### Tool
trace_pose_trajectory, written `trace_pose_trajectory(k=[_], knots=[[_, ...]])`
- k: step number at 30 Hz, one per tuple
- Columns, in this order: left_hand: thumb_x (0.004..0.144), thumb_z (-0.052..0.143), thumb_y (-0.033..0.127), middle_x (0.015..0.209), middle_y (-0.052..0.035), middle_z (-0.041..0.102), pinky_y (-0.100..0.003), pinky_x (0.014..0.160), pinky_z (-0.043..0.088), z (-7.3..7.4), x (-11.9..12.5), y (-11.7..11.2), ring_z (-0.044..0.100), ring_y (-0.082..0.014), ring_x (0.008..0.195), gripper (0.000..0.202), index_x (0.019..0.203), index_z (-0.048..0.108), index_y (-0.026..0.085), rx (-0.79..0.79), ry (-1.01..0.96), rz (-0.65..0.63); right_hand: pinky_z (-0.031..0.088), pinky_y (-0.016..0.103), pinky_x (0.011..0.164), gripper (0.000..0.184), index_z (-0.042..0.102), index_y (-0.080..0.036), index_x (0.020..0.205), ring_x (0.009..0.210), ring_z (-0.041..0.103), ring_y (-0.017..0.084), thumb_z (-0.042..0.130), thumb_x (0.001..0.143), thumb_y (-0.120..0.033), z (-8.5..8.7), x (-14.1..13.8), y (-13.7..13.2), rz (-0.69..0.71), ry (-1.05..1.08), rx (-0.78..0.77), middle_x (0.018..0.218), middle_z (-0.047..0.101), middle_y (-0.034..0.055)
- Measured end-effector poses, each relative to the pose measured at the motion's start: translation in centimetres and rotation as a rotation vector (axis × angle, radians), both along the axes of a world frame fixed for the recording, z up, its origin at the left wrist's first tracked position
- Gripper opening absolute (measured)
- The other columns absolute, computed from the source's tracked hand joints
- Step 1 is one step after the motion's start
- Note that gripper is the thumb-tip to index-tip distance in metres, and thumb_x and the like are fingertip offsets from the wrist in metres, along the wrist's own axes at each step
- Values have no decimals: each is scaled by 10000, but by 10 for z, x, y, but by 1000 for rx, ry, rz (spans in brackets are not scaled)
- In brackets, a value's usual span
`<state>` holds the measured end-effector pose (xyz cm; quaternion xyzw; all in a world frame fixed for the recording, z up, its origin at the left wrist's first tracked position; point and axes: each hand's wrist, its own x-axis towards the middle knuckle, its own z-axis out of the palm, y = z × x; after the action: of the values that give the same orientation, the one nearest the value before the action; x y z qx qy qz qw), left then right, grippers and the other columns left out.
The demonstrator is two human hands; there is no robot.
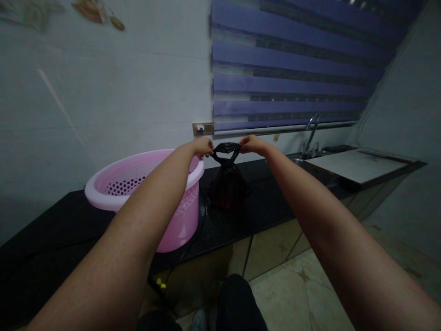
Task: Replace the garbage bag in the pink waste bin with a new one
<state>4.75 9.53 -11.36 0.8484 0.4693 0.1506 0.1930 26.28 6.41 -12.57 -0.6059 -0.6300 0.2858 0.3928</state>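
Note:
A filled black plastic bag (228, 186) sits upright on the dark countertop (275, 202), its neck gathered and its handles drawn up into loops. My left hand (203, 146) pinches the left side of the handles, just above the rim of a pink laundry basket (179, 225). On the other side, my right hand (253, 144) pinches the right side of the handles. The plastic is stretched between both hands. What the bag contains is hidden.
Close to the bag on the left stands the basket, with holes in its wall. A tap (312, 131) and a pale board (360, 164) are at the right. A wall socket (203, 128) holds a plug, and a dark cable runs along the counter beside the basket.

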Motion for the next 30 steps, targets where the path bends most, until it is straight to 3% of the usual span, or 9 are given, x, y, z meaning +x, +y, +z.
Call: trace_pose_trajectory(k=[10, 21, 30], knots=[[648, 635, 89, 656, -60, 644, -260, 567, 444, -1, 1, -2, 601, -187, 664, 125, 752, 685, 137, 1, 55, 3, 495, 233, 658, 149, 629, -99, 654, 571, 535, 86, 615, 644, 49, -6, 2, -3, -3, -66, -34, 601, 596, 25], [618, 643, 79, 767, -91, 687, -271, 590, 462, 1, 2, -4, 628, -215, 724, 276, 883, 698, 134, 8, 74, 23, 501, 252, 660, 208, 625, -106, 690, 535, 536, 90, 539, 672, 83, -8, 2, -9, -14, -37, -129, 554, 573, 8], [611, 644, 104, 771, -73, 681, -260, 634, 475, 0, 3, 2, 619, -206, 750, 264, 862, 715, 145, 51, 57, 16, 487, 240, 679, 218, 631, -108, 764, 617, 556, 89, 536, 677, 68, -4, 2, -15, 35, -35, -123, 693, 620, 28]])
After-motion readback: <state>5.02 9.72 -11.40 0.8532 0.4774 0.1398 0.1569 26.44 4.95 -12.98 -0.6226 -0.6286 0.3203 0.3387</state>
